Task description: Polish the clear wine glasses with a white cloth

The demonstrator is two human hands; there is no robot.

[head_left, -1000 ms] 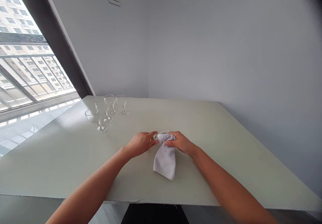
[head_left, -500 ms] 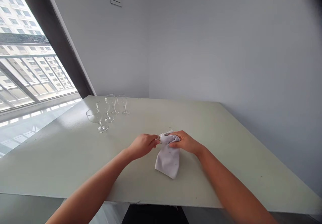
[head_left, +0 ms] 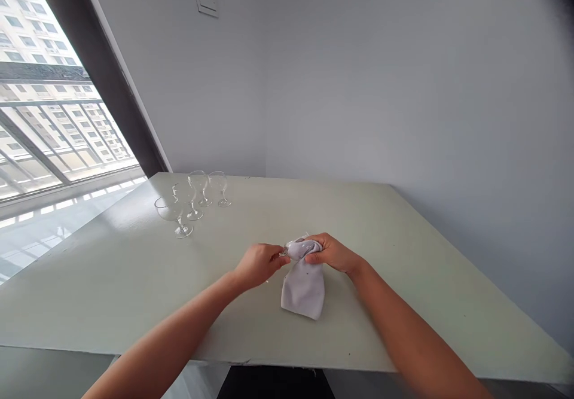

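Note:
A clear glass (head_left: pixel 296 249) lies sideways between my hands above the table, partly covered by a pale lilac cloth (head_left: pixel 304 291). My left hand (head_left: pixel 260 264) pinches the stem end of the glass with thumb and fingers. Wrapped round the cloth at the bowl end is my right hand (head_left: pixel 329 252), its fingers partly hidden in the folds. The loose part of the cloth hangs down towards the near edge of the table.
Several clear stemmed glasses stand at the back left of the pale table (head_left: pixel 403 303), one of them a wide glass (head_left: pixel 183 230) nearest me. Grey walls rise behind, and a window is at the left.
The hanging part of the cloth has swung slightly right. My left hand has shifted a little right, still at the stem end. The standing glasses have not moved on the table.

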